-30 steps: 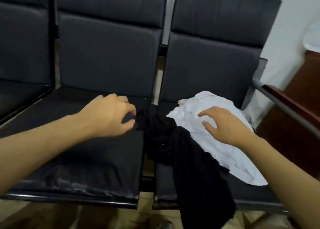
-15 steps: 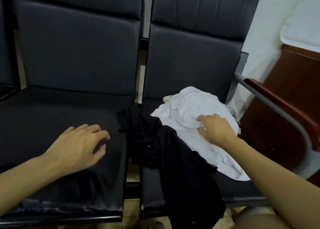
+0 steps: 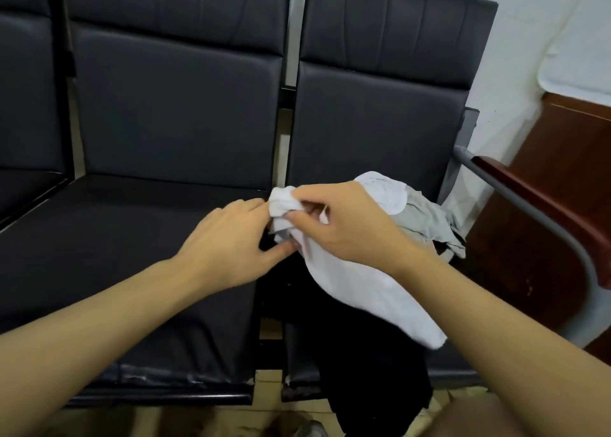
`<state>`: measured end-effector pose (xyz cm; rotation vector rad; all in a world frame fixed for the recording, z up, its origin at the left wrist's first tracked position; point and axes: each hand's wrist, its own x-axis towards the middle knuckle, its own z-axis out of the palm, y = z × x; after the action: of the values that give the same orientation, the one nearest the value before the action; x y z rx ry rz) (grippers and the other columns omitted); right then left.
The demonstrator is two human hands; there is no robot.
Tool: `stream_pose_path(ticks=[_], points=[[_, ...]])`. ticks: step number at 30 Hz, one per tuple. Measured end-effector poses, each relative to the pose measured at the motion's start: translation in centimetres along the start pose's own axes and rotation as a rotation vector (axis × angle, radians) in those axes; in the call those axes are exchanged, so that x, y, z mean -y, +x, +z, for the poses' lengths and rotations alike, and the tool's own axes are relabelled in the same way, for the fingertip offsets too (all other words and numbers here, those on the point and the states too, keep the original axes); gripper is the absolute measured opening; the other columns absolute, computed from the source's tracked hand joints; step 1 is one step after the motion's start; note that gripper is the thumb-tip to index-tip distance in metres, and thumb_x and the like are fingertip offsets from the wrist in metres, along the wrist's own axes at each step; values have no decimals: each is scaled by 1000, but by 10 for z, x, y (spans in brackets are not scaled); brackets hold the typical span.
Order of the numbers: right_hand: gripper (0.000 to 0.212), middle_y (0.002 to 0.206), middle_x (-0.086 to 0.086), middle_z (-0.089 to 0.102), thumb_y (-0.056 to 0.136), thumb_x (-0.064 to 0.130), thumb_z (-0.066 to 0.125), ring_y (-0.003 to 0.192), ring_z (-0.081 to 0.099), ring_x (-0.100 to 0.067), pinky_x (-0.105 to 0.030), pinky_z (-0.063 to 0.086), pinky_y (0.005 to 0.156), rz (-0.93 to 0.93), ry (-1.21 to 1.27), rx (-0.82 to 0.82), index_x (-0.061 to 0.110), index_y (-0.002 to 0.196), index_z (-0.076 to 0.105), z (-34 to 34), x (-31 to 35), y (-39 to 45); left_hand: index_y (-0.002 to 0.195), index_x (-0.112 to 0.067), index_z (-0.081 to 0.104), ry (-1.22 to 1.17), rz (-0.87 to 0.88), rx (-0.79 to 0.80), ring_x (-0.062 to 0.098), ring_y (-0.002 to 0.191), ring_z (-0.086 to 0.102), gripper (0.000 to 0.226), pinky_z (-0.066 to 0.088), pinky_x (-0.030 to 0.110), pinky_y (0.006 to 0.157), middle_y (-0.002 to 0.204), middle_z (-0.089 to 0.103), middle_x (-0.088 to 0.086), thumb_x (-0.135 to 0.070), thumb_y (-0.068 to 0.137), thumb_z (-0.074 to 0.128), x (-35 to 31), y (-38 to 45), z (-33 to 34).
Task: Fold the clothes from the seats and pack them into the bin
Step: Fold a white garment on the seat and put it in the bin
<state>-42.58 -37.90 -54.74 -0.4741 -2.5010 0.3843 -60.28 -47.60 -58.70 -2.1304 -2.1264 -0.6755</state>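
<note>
Both hands gather a bunched end of the white shirt over the right-hand seat.

The right hand [image 3: 344, 225] pinches the white shirt [image 3: 363, 291], and the left hand [image 3: 231, 241] pinches its edge from below. It looks light, soft and limp, so it should sag; hold it at a seam or corners. It lies over a black garment [image 3: 363, 370] on the seat [image 3: 453, 367]; no bin in view.

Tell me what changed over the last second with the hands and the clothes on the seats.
The left hand let go of the black garment, drew back over the seat, then came right to the white garment. The right hand, which lay flat on that garment, gripped it and lifted a bunched end; both hands now hold it. A grey garment now shows beneath. The black garment stays draped over the seat edge.
</note>
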Motion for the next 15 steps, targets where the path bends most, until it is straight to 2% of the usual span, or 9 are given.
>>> stream_pose_path(ticks=[2, 3, 4, 6, 8, 9, 11, 13, 15], points=[[13, 72, 13, 62, 98, 35, 70, 70, 59, -8, -12, 41, 65, -2, 31, 32, 31, 88, 64, 3, 9, 6, 97, -36, 57, -81, -56, 3, 7, 81, 59, 25, 55, 36, 70, 89, 59, -17, -59, 92, 48, -7, 3, -5], [12, 76, 11, 64, 96, 39, 73, 72, 60, -8, -12, 42, 66, 24, 51, 49, 31, 96, 64, 1, 9, 8, 92, -29, 59, -94, -103, 5, 8, 79, 58, 23, 54, 35, 68, 88, 58, -15, -51, 96, 51, -5, 4, -6], [21, 80, 12, 65, 93, 43, 76, 73, 60, -7, -13, 42, 67, 62, 57, 91, 32, 106, 63, 0, 7, 9, 85, -24, 60, -99, -141, 1, 9, 75, 57, 27, 51, 34, 64, 86, 57, -12, -45, 99, 53, 0, 4, -7], [59, 94, 17, 60, 85, 51, 81, 80, 60, -4, -15, 43, 71, 155, 9, 259, 32, 133, 51, -1, -1, 5, 73, -24, 58, -143, -195, -28, 12, 69, 55, 33, 43, 33, 58, 81, 55, -8, -38, 102, 56, 13, 0, -5], [86, 111, 18, 52, 80, 58, 82, 95, 57, -5, -24, 47, 80, 260, -155, 442, 31, 145, 35, 7, -13, -6, 74, -20, 58, -197, -241, -64, 18, 67, 57, 29, 44, 38, 56, 79, 56, -5, -31, 100, 59, 24, -5, -5], [87, 118, 14, 49, 80, 60, 81, 101, 57, -12, -31, 49, 84, 298, -260, 510, 30, 144, 32, 13, -21, -12, 75, -17, 58, -212, -260, -80, 22, 68, 58, 26, 48, 43, 59, 78, 57, -4, -29, 99, 59, 28, -7, -6], [67, 120, 4, 50, 87, 58, 73, 103, 56, -22, -38, 47, 81, 351, -448, 593, 25, 134, 40, 26, -39, -20, 77, -12, 58, -203, -260, -110, 25, 71, 59, 23, 52, 49, 65, 80, 57, -3, -24, 98, 60, 34, -8, -8], [40, 112, 1, 60, 94, 53, 64, 102, 61, -24, -37, 45, 77, 392, -515, 571, 25, 121, 56, 27, -56, -20, 79, -11, 62, -176, -212, -122, 23, 76, 61, 19, 56, 51, 69, 87, 58, -7, -18, 96, 59, 39, -6, -12], [23, 101, 2, 66, 96, 51, 57, 98, 64, -24, -35, 47, 77, 445, -486, 462, 29, 102, 61, 15, -67, -14, 80, -15, 65, -157, -179, -135, 19, 81, 61, 16, 56, 51, 73, 93, 58, -8, -11, 93, 59, 41, -3, -18]])
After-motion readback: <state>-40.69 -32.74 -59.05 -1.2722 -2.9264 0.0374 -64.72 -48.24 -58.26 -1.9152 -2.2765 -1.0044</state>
